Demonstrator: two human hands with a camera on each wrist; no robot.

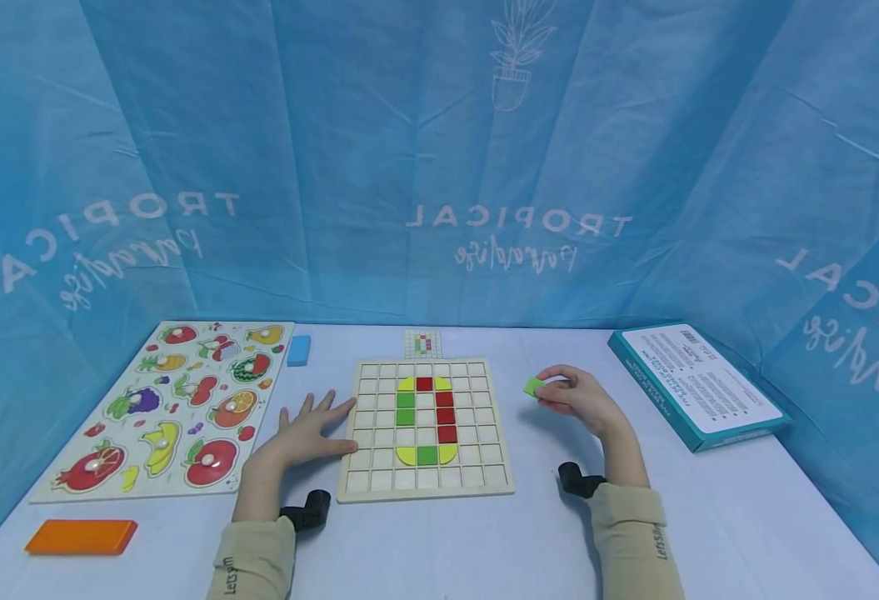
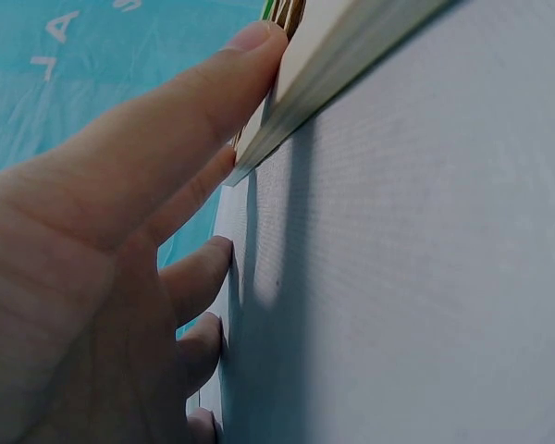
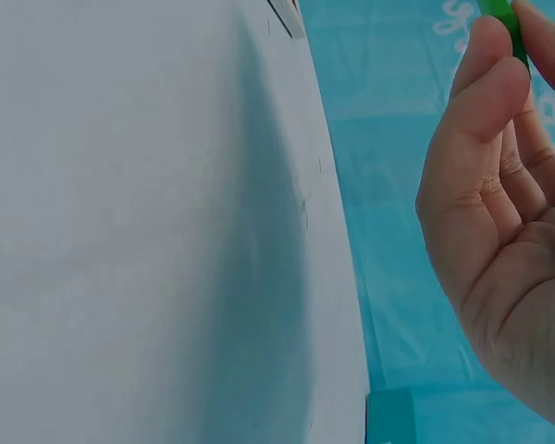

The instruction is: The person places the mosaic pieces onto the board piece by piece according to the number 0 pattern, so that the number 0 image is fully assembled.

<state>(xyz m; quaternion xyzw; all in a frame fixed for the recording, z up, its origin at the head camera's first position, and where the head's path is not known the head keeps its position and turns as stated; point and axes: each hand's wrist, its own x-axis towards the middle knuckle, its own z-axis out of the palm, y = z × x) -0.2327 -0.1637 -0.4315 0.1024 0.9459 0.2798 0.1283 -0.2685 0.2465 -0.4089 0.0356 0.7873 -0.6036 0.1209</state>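
Note:
A wooden grid board (image 1: 476,479) lies mid-table, with red and green square tiles and yellow rounded corner tiles set in a ring on it. My left hand (image 1: 306,435) is spread at the board's left edge, thumb and index finger touching its rim. In the left wrist view the thumb (image 2: 194,102) lies along the board's side (image 2: 287,120). To the right of the board, my right hand (image 1: 581,400) pinches a green tile (image 1: 533,386) between thumb and fingers, raised over the table. The same green tile (image 3: 507,28) shows at the fingertips in the right wrist view.
Behind the board lies a small pattern card (image 1: 423,344). A fruit peg puzzle (image 1: 214,408) and a blue block (image 1: 299,351) are on the left, with an orange block (image 1: 82,537) nearer. A teal box (image 1: 697,383) lies at the right. A blue curtain (image 1: 364,167) hangs behind.

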